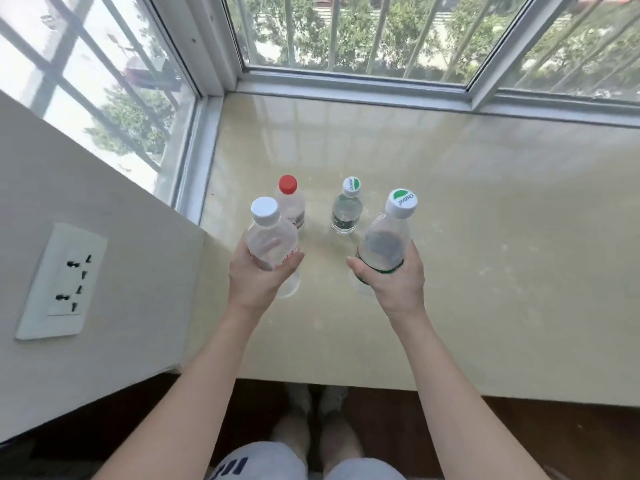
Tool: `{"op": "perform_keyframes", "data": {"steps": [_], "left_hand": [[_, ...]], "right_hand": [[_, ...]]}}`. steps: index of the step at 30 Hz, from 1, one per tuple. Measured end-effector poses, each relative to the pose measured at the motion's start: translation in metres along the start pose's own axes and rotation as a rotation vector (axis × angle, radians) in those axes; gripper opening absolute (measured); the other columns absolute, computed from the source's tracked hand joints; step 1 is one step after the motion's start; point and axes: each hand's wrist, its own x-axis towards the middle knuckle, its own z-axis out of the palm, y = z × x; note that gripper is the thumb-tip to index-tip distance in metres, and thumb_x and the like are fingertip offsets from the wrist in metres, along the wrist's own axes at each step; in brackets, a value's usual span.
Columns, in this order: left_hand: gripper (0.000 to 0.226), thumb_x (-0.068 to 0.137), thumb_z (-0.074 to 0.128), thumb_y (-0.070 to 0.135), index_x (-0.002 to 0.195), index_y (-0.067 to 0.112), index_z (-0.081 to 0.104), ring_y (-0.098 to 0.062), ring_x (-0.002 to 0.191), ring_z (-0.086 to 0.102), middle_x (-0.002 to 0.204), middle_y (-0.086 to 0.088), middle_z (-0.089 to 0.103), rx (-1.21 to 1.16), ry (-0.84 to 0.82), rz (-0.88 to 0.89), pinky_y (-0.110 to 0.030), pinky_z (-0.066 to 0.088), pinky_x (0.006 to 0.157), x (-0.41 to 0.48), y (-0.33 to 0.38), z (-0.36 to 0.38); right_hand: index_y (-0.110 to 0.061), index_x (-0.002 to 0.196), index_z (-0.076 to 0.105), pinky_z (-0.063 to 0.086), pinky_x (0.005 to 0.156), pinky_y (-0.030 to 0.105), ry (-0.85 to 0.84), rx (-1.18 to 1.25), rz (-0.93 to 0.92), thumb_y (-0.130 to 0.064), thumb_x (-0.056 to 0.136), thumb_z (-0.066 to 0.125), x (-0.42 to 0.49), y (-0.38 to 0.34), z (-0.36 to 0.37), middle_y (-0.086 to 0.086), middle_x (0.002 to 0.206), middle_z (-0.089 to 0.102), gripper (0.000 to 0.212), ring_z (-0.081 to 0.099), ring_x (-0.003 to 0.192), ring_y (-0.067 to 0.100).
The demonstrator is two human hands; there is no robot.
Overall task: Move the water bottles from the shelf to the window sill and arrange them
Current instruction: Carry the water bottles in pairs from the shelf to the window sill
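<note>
Clear plastic catches the daylight as a person holds two water bottles over a pale cream window sill (485, 237), its polished, stone-like top faintly mirroring the window frame (346, 86). The left hand (258, 275) is wrapped around the lower body of a white-capped bottle (270, 242) with a red-printed label. The right hand (391, 282) grips a green-labelled bottle (386, 244) whose round cap is white with a green patch. Both bottles have their ribbed caps uppermost, and it cannot be told whether their bases touch the sill.

Just beyond the hands, two more bottles stand upright on the sill, side by side and apart. A red-capped bottle (291, 202) stands behind the left hand's bottle. A shorter bottle with a dark green label (347, 211) and a green-and-white cap stands nearer the right hand. All four are grouped towards the sill's left end, near the corner where the wall (104, 202) meets the glass.

The sill fills a bay of white-framed windows, with metal bars (334, 29) and green trees outside. On the plain off-white wall at left sits a white rectangular socket plate (60, 282). Below the sill's front edge lie a dark wooden floor (519, 438), the person's light grey shorts (263, 459) and their feet (318, 400).
</note>
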Motion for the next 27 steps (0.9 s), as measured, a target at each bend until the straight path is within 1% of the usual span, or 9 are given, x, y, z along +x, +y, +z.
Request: {"op": "perform_keyframes", "data": {"steps": [3, 7, 10, 12, 13, 16, 19, 23, 27], "left_hand": [[0.053, 0.069, 0.088, 0.014, 0.116, 0.012, 0.064, -0.012, 0.100, 0.069, 0.109, -0.001, 0.072, 0.025, -0.005, -0.049, -0.019, 0.053, 0.078, 0.018, -0.040, 0.004], [0.048, 0.071, 0.086, 0.007, 0.113, 0.007, 0.063, -0.003, 0.089, 0.069, 0.100, 0.003, 0.073, 0.022, 0.003, -0.035, -0.014, 0.051, 0.073, 0.042, -0.083, 0.015], [0.050, 0.066, 0.090, 0.014, 0.108, 0.018, 0.064, -0.003, 0.091, 0.068, 0.092, 0.017, 0.071, 0.047, -0.006, 0.025, -0.016, 0.052, 0.075, 0.057, -0.107, 0.022], [0.053, 0.062, 0.092, 0.027, 0.107, 0.021, 0.064, -0.008, 0.094, 0.068, 0.092, 0.020, 0.070, 0.064, -0.012, 0.058, -0.022, 0.054, 0.079, 0.063, -0.119, 0.026], [0.056, 0.059, 0.091, 0.032, 0.107, 0.021, 0.064, -0.010, 0.095, 0.068, 0.093, 0.019, 0.070, 0.066, -0.012, 0.073, -0.025, 0.055, 0.081, 0.066, -0.123, 0.028], [0.062, 0.057, 0.090, 0.036, 0.110, 0.018, 0.063, -0.011, 0.097, 0.068, 0.097, 0.017, 0.070, 0.051, -0.011, 0.109, -0.027, 0.056, 0.083, 0.072, -0.129, 0.030], [0.060, 0.057, 0.089, 0.037, 0.109, 0.021, 0.064, -0.013, 0.097, 0.068, 0.096, 0.016, 0.070, 0.066, -0.023, 0.131, -0.028, 0.056, 0.082, 0.075, -0.133, 0.030], [0.061, 0.058, 0.091, 0.031, 0.110, 0.020, 0.061, -0.013, 0.095, 0.066, 0.094, 0.017, 0.069, 0.142, -0.058, 0.125, -0.023, 0.054, 0.080, 0.075, -0.144, 0.024], [0.063, 0.062, 0.092, 0.026, 0.117, 0.019, 0.061, 0.008, 0.095, 0.062, 0.101, 0.017, 0.067, 0.267, -0.082, 0.087, -0.007, 0.044, 0.078, 0.073, -0.160, 0.018]], "right_hand": [[-0.025, 0.108, 0.060, 0.056, 0.086, 0.037, -0.036, -0.013, 0.026, -0.023, 0.061, 0.096, 0.018, 0.041, 0.014, -0.011, 0.099, 0.068, 0.058, 0.065, 0.095, 0.010], [-0.022, 0.115, 0.055, 0.054, 0.092, 0.037, -0.066, -0.060, 0.016, -0.037, 0.057, 0.094, 0.040, 0.091, 0.036, -0.005, 0.111, 0.066, 0.072, 0.063, 0.106, 0.015], [-0.031, 0.109, 0.053, 0.049, 0.087, 0.020, -0.037, -0.075, -0.006, -0.029, 0.060, 0.096, 0.051, 0.116, 0.052, -0.012, 0.110, 0.065, 0.065, 0.061, 0.105, 0.005], [-0.041, 0.101, 0.050, 0.044, 0.081, 0.009, 0.005, -0.083, -0.039, -0.024, 0.061, 0.096, 0.056, 0.127, 0.057, -0.019, 0.104, 0.062, 0.063, 0.059, 0.097, -0.005], [-0.041, 0.098, 0.049, 0.043, 0.079, 0.007, 0.024, -0.085, -0.054, -0.023, 0.061, 0.096, 0.058, 0.130, 0.059, -0.020, 0.102, 0.062, 0.063, 0.058, 0.095, -0.006], [-0.042, 0.098, 0.050, 0.045, 0.081, 0.010, 0.063, -0.065, -0.078, -0.022, 0.061, 0.096, 0.064, 0.138, 0.065, -0.018, 0.103, 0.063, 0.063, 0.061, 0.099, 0.003], [-0.041, 0.101, 0.050, 0.046, 0.082, 0.011, 0.069, -0.069, -0.113, -0.023, 0.060, 0.097, 0.065, 0.142, 0.067, -0.013, 0.104, 0.063, 0.064, 0.061, 0.099, 0.008], [-0.028, 0.112, 0.056, 0.052, 0.087, 0.024, 0.053, -0.065, -0.069, -0.031, 0.058, 0.096, 0.066, 0.151, 0.067, -0.006, 0.109, 0.068, 0.067, 0.065, 0.104, 0.015], [-0.020, 0.112, 0.065, 0.057, 0.087, 0.032, -0.001, -0.115, 0.056, -0.046, 0.051, 0.092, 0.066, 0.167, 0.065, -0.007, 0.105, 0.074, 0.071, 0.069, 0.100, 0.012]]}}
